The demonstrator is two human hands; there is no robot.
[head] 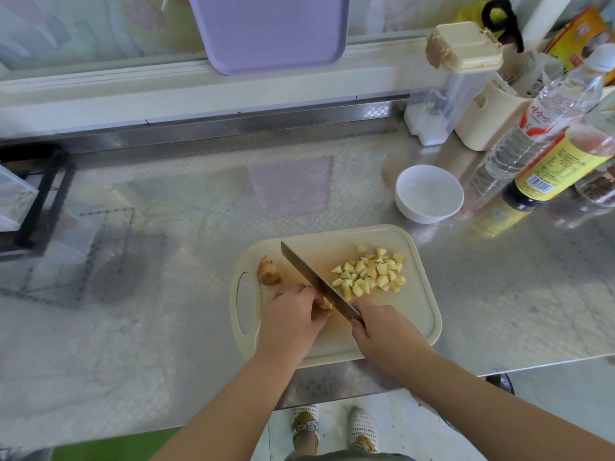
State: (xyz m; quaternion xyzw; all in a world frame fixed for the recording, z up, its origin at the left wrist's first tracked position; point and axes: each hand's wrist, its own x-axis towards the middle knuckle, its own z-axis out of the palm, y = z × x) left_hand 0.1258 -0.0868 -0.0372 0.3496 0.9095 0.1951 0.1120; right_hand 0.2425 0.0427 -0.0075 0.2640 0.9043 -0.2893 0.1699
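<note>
The knife (318, 281) slants over a pale fruit chunk (326, 305) on the board (412, 311).

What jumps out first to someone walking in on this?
The long knife slants across the cream cutting board at the near edge of the steel counter, gripped by the right hand while the left hand holds a small piece against the blade. Right of the blade lies a heap of pale yellow cubes; a purple tray leans at the back.
</note>
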